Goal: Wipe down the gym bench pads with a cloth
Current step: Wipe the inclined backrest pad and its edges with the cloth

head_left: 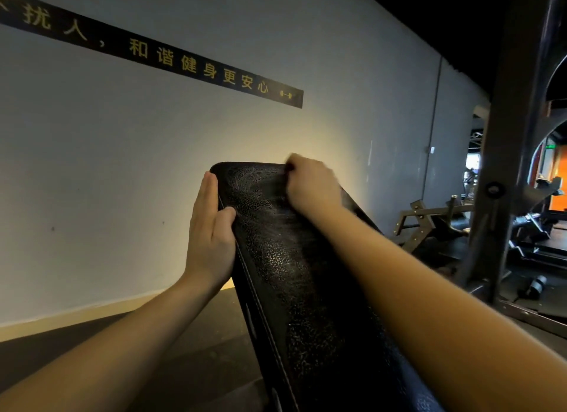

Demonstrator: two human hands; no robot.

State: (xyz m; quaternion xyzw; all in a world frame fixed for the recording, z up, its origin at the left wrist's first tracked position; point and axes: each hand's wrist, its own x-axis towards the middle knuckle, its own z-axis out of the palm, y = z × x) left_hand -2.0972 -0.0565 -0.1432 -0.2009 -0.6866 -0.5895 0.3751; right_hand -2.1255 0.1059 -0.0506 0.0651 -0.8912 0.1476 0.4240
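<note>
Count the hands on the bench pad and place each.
2. The left hand lies flat along the left edge of the bench pad, thumb on its face. The right hand is curled near its top right corner, contents hidden.

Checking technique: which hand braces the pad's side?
The left hand, fingers straight along the pad's edge; the right hand is curled near the top.

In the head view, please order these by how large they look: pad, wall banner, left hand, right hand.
1. pad, close by.
2. banner, long but thin and far.
3. left hand and right hand: about alike; the right is fisted and blurred, so unranked.
</note>
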